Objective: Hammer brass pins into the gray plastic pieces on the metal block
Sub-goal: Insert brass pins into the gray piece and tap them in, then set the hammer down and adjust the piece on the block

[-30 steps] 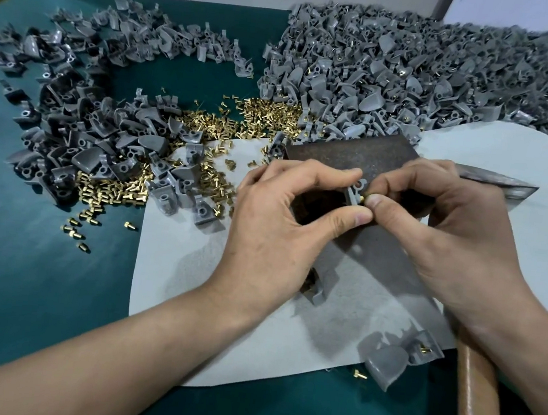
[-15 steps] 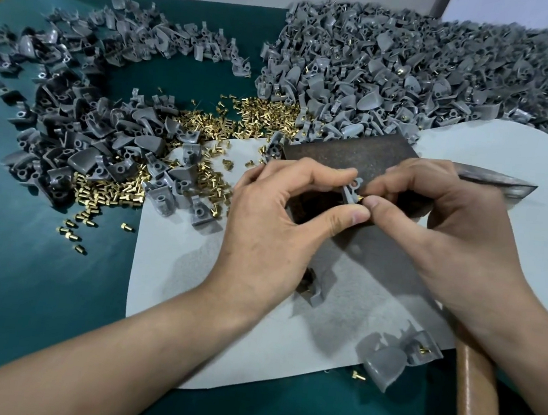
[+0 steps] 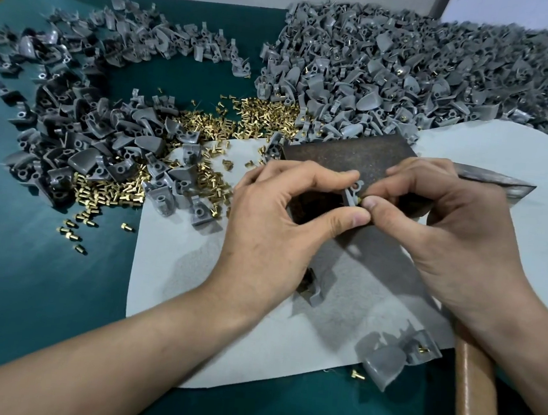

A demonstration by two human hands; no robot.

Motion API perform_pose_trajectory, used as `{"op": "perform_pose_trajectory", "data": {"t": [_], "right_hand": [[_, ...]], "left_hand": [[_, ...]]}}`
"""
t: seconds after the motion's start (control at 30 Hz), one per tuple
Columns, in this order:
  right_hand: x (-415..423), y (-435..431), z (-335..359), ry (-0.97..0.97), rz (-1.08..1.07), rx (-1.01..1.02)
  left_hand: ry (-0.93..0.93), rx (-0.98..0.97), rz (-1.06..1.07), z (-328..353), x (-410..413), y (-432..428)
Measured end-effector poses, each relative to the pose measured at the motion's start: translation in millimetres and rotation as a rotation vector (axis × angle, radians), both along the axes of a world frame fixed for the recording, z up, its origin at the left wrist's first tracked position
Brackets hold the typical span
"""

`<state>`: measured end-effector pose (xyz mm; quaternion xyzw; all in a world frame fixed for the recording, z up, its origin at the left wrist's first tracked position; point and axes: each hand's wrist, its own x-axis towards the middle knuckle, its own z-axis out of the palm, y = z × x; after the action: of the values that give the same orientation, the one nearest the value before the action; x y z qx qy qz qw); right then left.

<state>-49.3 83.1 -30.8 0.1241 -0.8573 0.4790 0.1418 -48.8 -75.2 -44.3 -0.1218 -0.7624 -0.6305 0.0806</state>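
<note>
Pin: in the head view a brass pin glints between the right fingertips and the gray plastic piece; a second ago no brass showed there, and half a second ago it had just come into sight; the pin has evidently been brought up to the piece's hole, so seating it looks like the step in hand.
Piece: pinched from both sides, tilted on edge above the metal block and not laid flat on it; it has hardly shifted over the last second.
Block: dark, set on the pale felt sheet; by this reading no blow can come until the pin stands in its hole and the piece rests here; hammering is the next stage.
Left hand: the left hand arches over the block's near edge; forefinger and thumb curl to pinch the piece; the other fingers are hidden behind.
Right hand: the right hand meets it from the other side; thumb and forefinger tips nip the pin against the piece; the remaining fingers fold under the palm, and whether they touch the hammer cannot be told.
Hammer: the hammer lies beneath the right wrist; its metal head juts out beyond the knuckles.
Stock: loose pins lie heaped beyond the block; heaps of unpinned pieces spread to the left on the green table; one pinned piece lies at the sheet's near edge.
</note>
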Motion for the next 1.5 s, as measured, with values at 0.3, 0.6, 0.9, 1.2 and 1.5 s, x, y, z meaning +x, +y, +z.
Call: {"op": "perform_pose_trajectory", "data": {"t": [0.3,0.6,0.9,1.2,1.5], "right_hand": [[0.4,0.4,1.4,-0.034,0.005,-0.042],[1.3,-0.9,0.5,-0.005,-0.059,-0.084],[1.7,3.4,6.6,0.064,-0.154,-0.086],[16.9,53.9,21.6,-0.556,-0.491,0.742],[31.0,61.7,46.0,-0.618,-0.348,-0.244]], "left_hand": [[-0.016,0.008,-0.01,-1.9,-1.0,-0.6],[-0.007,-0.017,-0.006,-4.0,-0.4,0.0],[0.004,-0.006,0.058,-5.3,-2.7,-2.9],[-0.056,0.038,0.058,-7.3,-4.9,-0.2],[-0.061,-0.02,0.106,-4.7,-1.8,-1.2]]}}
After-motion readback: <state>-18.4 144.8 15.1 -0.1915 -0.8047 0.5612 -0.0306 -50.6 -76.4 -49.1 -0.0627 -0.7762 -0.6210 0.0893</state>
